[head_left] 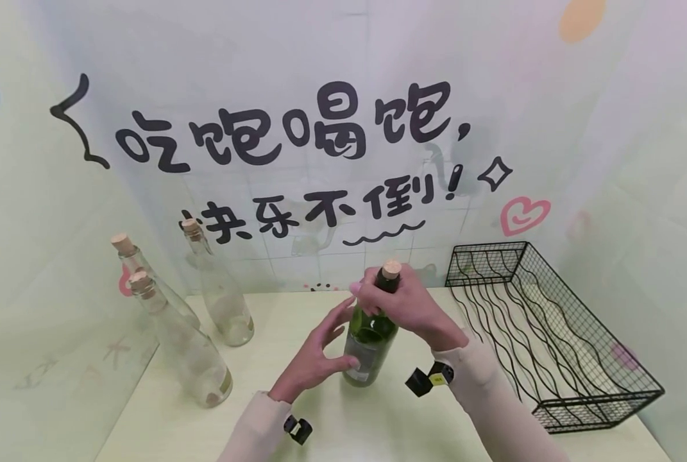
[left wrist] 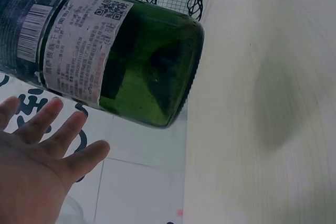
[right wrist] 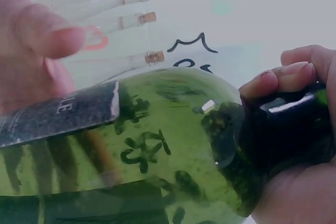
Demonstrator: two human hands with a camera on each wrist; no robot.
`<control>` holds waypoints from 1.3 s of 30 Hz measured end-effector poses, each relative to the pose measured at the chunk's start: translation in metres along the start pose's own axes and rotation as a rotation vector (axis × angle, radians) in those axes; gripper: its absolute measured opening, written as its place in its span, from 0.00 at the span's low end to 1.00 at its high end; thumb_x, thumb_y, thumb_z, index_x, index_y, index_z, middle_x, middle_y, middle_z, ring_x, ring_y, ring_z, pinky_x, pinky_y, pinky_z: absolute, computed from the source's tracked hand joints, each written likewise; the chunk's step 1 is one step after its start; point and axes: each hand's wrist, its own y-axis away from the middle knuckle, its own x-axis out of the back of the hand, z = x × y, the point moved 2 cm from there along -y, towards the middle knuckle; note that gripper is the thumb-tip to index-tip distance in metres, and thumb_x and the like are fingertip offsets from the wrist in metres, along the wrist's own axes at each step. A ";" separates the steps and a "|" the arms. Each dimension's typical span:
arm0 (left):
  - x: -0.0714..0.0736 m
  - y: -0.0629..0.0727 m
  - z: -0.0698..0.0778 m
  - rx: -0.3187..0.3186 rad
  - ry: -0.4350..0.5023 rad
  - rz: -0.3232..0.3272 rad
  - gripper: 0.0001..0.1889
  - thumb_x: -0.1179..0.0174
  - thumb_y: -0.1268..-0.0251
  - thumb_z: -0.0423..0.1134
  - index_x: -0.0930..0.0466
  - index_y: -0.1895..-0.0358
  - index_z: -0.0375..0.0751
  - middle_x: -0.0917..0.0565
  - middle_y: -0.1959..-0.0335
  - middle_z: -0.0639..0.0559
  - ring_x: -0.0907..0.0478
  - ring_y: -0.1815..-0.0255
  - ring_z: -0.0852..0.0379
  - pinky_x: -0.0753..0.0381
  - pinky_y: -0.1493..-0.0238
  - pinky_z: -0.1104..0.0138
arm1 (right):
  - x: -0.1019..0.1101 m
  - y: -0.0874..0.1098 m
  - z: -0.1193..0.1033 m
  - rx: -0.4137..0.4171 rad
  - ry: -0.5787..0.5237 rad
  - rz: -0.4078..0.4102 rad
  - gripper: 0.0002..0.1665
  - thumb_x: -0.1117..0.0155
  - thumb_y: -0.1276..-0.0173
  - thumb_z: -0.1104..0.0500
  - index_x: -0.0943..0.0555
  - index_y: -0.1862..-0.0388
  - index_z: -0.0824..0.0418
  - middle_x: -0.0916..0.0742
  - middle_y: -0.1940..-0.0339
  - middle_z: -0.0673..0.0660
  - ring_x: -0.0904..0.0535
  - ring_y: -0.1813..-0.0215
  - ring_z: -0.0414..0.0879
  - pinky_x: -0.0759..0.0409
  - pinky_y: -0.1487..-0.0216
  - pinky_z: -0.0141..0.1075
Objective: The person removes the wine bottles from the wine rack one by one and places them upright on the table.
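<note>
A green glass wine bottle [head_left: 376, 337] with a cork in its top is held upright, slightly tilted, in front of me. My right hand [head_left: 403, 300] grips its dark neck, fingers curled round it in the right wrist view. Beside the bottle's body, my left hand [head_left: 318, 359] has its fingers spread. A gap shows between those fingers and the glass in the left wrist view. There the bottle's base hangs above the pale table [left wrist: 247, 182], and its back label [left wrist: 81, 45] carries a barcode and a QR code.
Three clear corked bottles stand at the left: a front one [head_left: 190, 359], one behind it [head_left: 172, 298] and one farther back [head_left: 228, 308]. A black wire rack [head_left: 597, 407] with wavy bars lies at the right. A printed curtain [head_left: 297, 58] hangs behind the table.
</note>
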 end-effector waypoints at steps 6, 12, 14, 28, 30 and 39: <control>-0.009 -0.001 -0.003 0.035 0.035 -0.084 0.42 0.30 0.36 0.54 0.41 0.21 0.60 0.26 0.27 0.52 0.27 0.27 0.52 0.29 0.28 0.49 | -0.009 -0.001 0.000 0.023 0.030 -0.045 0.21 0.36 0.27 0.62 0.27 0.82 0.60 0.25 0.83 0.52 0.29 0.75 0.45 0.28 0.66 0.37; -0.015 0.003 -0.007 0.086 0.075 -0.117 0.35 0.31 0.33 0.53 0.32 0.27 0.47 0.21 0.33 0.44 0.21 0.38 0.60 0.24 0.35 0.63 | -0.018 -0.002 -0.002 0.026 0.039 -0.085 0.22 0.36 0.28 0.60 0.28 0.83 0.60 0.25 0.84 0.51 0.29 0.77 0.46 0.25 0.62 0.37; -0.016 0.005 -0.008 0.096 0.086 -0.122 0.34 0.32 0.33 0.53 0.31 0.28 0.45 0.21 0.33 0.43 0.21 0.38 0.61 0.24 0.35 0.63 | -0.020 -0.002 -0.001 0.013 0.035 -0.094 0.22 0.36 0.28 0.60 0.28 0.83 0.60 0.25 0.84 0.51 0.28 0.77 0.46 0.25 0.60 0.37; -0.017 0.015 -0.016 0.091 0.139 -0.132 0.35 0.36 0.30 0.53 0.34 0.26 0.43 0.24 0.30 0.39 0.24 0.35 0.61 0.28 0.31 0.63 | -0.028 0.000 0.006 -0.061 0.034 -0.122 0.19 0.36 0.28 0.58 0.25 0.80 0.58 0.25 0.83 0.50 0.29 0.75 0.44 0.28 0.63 0.37; -0.017 0.015 -0.017 0.085 0.156 -0.138 0.35 0.36 0.30 0.52 0.35 0.26 0.42 0.25 0.30 0.38 0.24 0.35 0.62 0.28 0.31 0.64 | -0.029 0.001 0.007 -0.080 0.045 -0.120 0.17 0.36 0.28 0.57 0.23 0.78 0.58 0.23 0.82 0.51 0.27 0.73 0.44 0.27 0.61 0.38; -0.011 0.017 -0.017 0.106 0.157 -0.119 0.36 0.34 0.31 0.50 0.36 0.25 0.42 0.25 0.30 0.38 0.24 0.35 0.64 0.29 0.32 0.68 | -0.027 0.005 0.008 -0.062 0.141 -0.120 0.05 0.30 0.31 0.56 0.16 0.58 0.52 0.14 0.57 0.50 0.18 0.52 0.46 0.23 0.42 0.44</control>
